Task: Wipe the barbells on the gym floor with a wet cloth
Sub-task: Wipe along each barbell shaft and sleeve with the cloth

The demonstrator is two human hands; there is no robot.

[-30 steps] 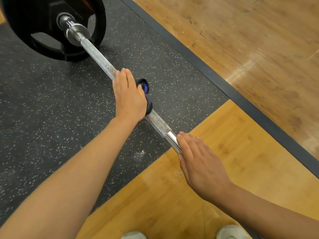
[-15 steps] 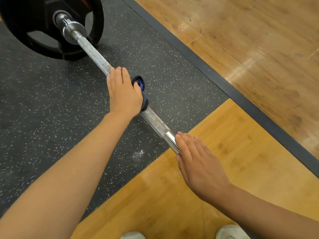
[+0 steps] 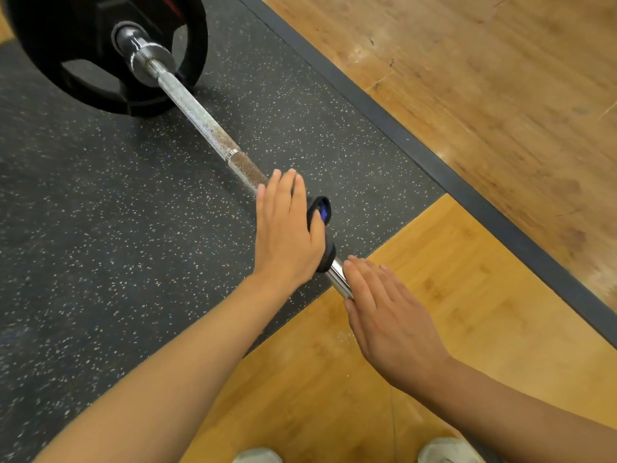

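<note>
Sliding back toward right hand [image 3: 394,325]: left hand [image 3: 287,235] pressing cloth [image 3: 320,212] along barbell [image 3: 207,125].

The left hand [image 3: 287,235] covers most of the dark cloth [image 3: 321,225] and the bar [image 3: 203,120] beneath it, the right hand [image 3: 387,319] hides the bar's near stretch, and the weight plate [image 3: 83,71] and both shoes [image 3: 447,451] run off the frame's edges.
</note>
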